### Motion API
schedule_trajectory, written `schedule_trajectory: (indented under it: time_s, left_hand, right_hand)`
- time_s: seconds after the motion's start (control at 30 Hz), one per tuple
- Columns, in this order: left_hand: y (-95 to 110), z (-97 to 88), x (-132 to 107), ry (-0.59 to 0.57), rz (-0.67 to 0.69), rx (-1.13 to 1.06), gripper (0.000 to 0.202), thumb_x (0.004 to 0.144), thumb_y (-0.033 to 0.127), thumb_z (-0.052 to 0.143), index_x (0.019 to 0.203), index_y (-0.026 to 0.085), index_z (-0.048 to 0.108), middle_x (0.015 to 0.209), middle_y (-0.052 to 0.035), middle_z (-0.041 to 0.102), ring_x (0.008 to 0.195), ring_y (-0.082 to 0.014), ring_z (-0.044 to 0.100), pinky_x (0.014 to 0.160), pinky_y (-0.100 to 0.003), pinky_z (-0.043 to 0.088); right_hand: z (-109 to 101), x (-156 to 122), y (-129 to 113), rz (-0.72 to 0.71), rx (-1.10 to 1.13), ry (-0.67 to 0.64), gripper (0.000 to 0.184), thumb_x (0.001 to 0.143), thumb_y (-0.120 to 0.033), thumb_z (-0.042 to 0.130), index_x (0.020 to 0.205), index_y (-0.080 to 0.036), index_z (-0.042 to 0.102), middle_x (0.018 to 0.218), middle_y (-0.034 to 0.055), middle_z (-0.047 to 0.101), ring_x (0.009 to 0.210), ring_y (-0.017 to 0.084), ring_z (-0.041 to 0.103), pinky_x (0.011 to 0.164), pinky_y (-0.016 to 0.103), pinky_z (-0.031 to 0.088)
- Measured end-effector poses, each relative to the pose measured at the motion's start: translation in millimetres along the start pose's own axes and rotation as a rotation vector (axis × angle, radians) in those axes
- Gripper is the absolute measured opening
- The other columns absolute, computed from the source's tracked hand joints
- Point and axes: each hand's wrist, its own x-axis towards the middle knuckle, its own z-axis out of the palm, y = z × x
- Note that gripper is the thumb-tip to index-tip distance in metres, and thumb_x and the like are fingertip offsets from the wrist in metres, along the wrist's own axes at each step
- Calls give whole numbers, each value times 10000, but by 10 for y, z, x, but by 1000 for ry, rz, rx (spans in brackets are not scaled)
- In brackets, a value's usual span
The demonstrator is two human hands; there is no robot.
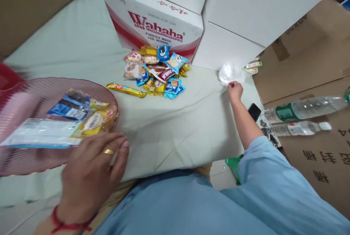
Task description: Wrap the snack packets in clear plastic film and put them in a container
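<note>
Your right hand has its fingers bunched together at the near edge of a clump of clear plastic; you touch it there, but I cannot tell whether you pinch it. Your left hand has its fingers bent, thumb close to the index finger; I cannot tell whether anything is between them. A gold ring circles one of those fingers, and a red bracelet your wrist.

Just beyond your left fingers, on a pink ribbed plate, lie a yellow wrapped snack, a long white packet stretching left and a blue packet farther off.

Ahead of your left fingers, outside the plate, a slim yellow stick packet lies on the pale green cloth. Past it, between your two hands and farther forward, is a pile of small wrapped snacks, against a white-and-red Wahaha box.

Beyond your right fingers, to the right of the plastic, sits a small green-edged packet. Back to the right of those fingers are a black phone, then two clear bottles, with brown cardboard farther out.
</note>
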Motion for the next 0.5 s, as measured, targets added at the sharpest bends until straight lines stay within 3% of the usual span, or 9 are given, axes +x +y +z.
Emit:
schedule_trajectory:
  time_s: [0.1, 0.23, 0.3, 0.37, 0.5]
  left_hand:
    - [7, 194, -262, -33, 12, 9, 166, 1007, 361, 536, 944, 289, 671, 949, -51, 742, 917, -298, 688, 855, -490, 574]
    - [-110, 355, -508, -83, 21, 51, 183, 1029, 317, 523, 934, 247, 663, 938, -76, 740, 879, -283, 673, 829, -452, 566]
    - [-153, 416, -565, -90, 51, 72, 173, 1026, 284, 528, 928, 227, 659, 932, -90, 735, 871, -280, 663, 820, -439, 555]
    - [-181, 476, -590, -73, 91, 99, 138, 1007, 248, 558, 912, 213, 652, 919, -96, 727, 859, -277, 652, 803, -425, 540]
    - [-201, 572, -620, -31, 112, 178, 87, 963, 221, 609, 885, 204, 644, 900, -103, 716, 866, -283, 638, 808, -415, 521]
  right_hand:
    - [86, 81, -75, -45, -82, 65, 298, 928, -211, 477, 1102, -160, 713, 1144, 148, 662, 953, 245, 608, 934, 387, 472]
    - [223, 231, -256, -154, -132, 77, 434, 981, -348, 562, 1377, -172, 598, 1247, 152, 624, 1018, 260, 611, 937, 401, 461]
    - [266, 337, -322, -146, -167, 13, 397, 984, -324, 575, 1350, -174, 611, 1264, 156, 607, 1032, 269, 623, 947, 413, 453]
    - [266, 422, -358, -125, -200, -38, 275, 993, -260, 535, 1212, -170, 674, 1248, 156, 603, 1026, 272, 630, 946, 417, 449]
    - [117, 447, -377, -116, -193, 7, 248, 973, -214, 505, 1101, -170, 713, 1219, 154, 617, 966, 246, 617, 920, 393, 466]
